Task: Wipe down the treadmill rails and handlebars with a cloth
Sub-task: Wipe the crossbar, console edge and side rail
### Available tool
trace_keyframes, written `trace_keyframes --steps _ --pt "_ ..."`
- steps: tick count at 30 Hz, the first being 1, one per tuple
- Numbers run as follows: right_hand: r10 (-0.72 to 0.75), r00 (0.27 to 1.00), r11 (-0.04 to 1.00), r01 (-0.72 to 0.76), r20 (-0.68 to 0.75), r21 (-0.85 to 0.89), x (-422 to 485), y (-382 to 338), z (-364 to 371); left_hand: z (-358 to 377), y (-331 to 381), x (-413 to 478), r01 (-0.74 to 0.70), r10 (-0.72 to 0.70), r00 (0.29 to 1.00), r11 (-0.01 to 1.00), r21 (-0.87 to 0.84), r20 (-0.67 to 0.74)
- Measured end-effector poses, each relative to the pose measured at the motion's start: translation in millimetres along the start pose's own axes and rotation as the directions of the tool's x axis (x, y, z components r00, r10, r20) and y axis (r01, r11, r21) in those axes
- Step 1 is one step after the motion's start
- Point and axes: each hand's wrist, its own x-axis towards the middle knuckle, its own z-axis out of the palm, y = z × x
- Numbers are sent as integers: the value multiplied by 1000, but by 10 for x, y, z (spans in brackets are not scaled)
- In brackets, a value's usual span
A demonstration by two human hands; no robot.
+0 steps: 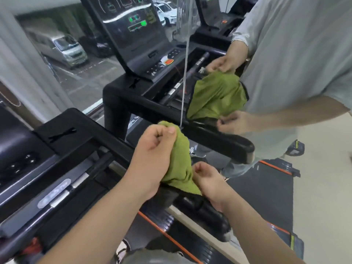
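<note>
Found green cloth (179, 161) draped over black treadmill side handrail (205, 208), top bunched in left hand (152, 155), lower edge pinched by right hand (211, 181); judged wiping early, sensor handlebar (82, 179) apparently left.

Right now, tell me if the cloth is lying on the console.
No, the green cloth is draped over the black handrail, gripped by the left hand and pinched by the right hand.
</note>
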Motion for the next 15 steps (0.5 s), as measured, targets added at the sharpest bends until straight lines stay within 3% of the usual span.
trace_keyframes --steps 4,6,7,9,10,11,15 --pt "-97 977 926 20 -188 -376 35 150 -171 175 -161 -124 -120 58 968 961 247 245" --pt "-69 944 916 -68 -321 -396 -3 324 -398 245 -590 -222 -196 22 926 881 431 376" --pt "-33 923 925 -118 -384 -361 -31 427 -506 257 -851 -269 -302 13 887 773 558 462" --pt "36 880 940 -191 -474 -283 -75 642 -682 231 -1362 -298 -580 -39 775 352 735 630" --pt "68 869 937 -224 -490 -267 -99 744 -744 201 -1535 -265 -635 -59 756 174 752 652" --pt "96 865 933 -251 -493 -259 -136 814 -777 171 -1606 -224 -636 -69 764 89 767 641" --pt "158 853 945 -276 -498 -174 -284 1062 -844 170 -1742 -110 -587 -109 806 -27 809 582"
